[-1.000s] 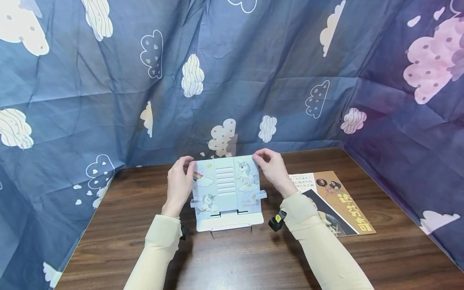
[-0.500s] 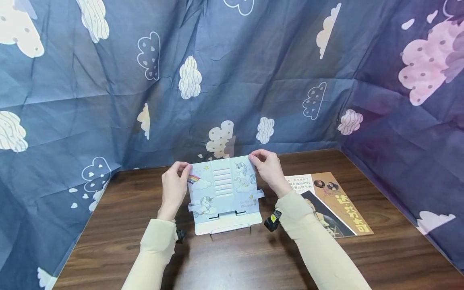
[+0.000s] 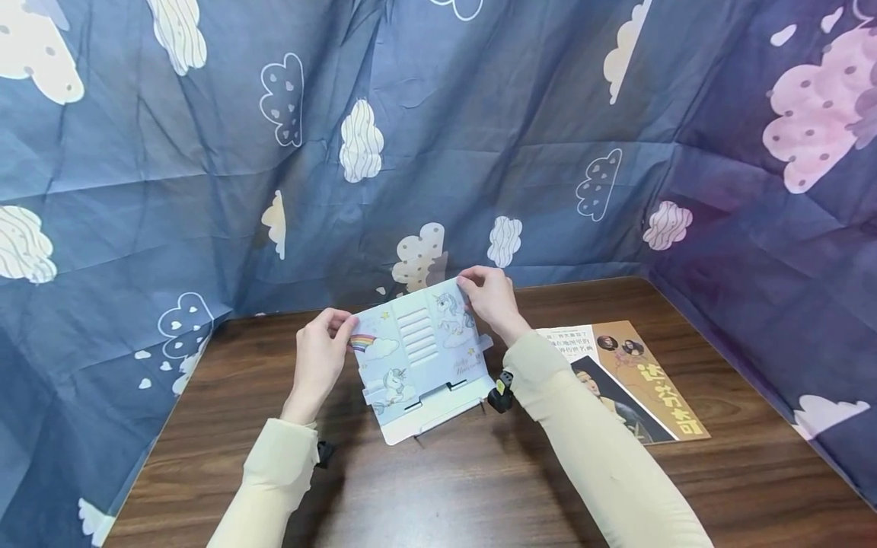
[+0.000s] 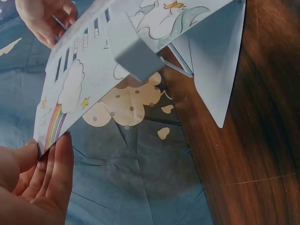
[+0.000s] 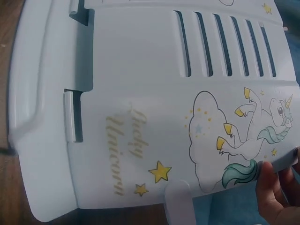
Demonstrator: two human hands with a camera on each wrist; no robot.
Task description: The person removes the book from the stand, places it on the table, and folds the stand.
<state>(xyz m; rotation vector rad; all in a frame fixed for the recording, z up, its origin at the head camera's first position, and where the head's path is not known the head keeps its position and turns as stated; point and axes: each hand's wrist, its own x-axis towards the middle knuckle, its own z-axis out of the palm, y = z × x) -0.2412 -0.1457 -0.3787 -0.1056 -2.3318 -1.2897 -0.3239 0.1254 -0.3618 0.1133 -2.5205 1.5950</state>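
A pale book stand (image 3: 418, 350) printed with unicorns, a rainbow and stars leans upright over the table, turned so its right side sits higher. My left hand (image 3: 318, 358) pinches its upper left corner between thumb and fingers; the left wrist view shows the same hand (image 4: 42, 183) gripping beside the rainbow. At the upper right corner my right hand (image 3: 489, 301) pinches the edge, near the unicorn's head in the right wrist view. Slots cross the middle of the panel. A folded base plate (image 4: 215, 65) shows behind it in the left wrist view.
A magazine (image 3: 630, 384) with a brown and dark cover lies to the right, partly behind the right sleeve. The wooden table (image 3: 438, 495) ends at a blue cloud-print curtain (image 3: 438, 152) at the back and sides.
Both hands have turned the book stand counterclockwise. Its right side has risen and its left side has dropped, with both corners still pinched. The magazine stays put.
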